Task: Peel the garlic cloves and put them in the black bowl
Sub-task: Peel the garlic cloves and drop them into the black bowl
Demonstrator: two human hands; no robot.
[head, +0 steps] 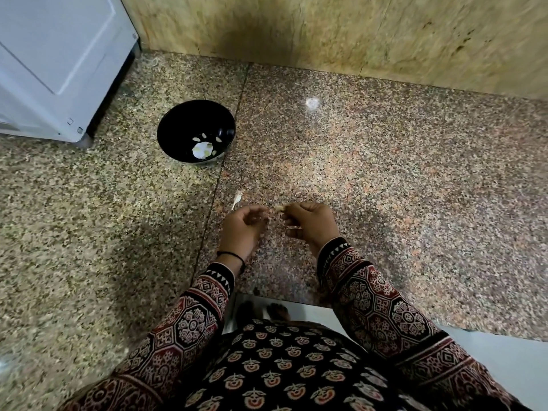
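Note:
A black bowl (pixel 189 126) stands on the granite counter at the back left, with several pale peeled cloves and a white scrap of skin lying in its bottom. Close to the front edge, my right hand (pixel 311 223) pinches a small pale garlic clove (pixel 278 207) at its fingertips. My left hand (pixel 241 228) sits just left of it, fingers curled toward the clove, fingertips nearly touching it. Whether the left fingers hold a bit of skin cannot be made out. A thin strip of garlic skin (pixel 237 199) lies on the counter just beyond my left hand.
A white appliance (pixel 56 63) stands on the counter at the back left, next to the bowl. A mottled stone wall (pixel 355 34) closes off the back. The speckled granite counter (pixel 415 179) stretches to the right. Its front edge runs just under my forearms.

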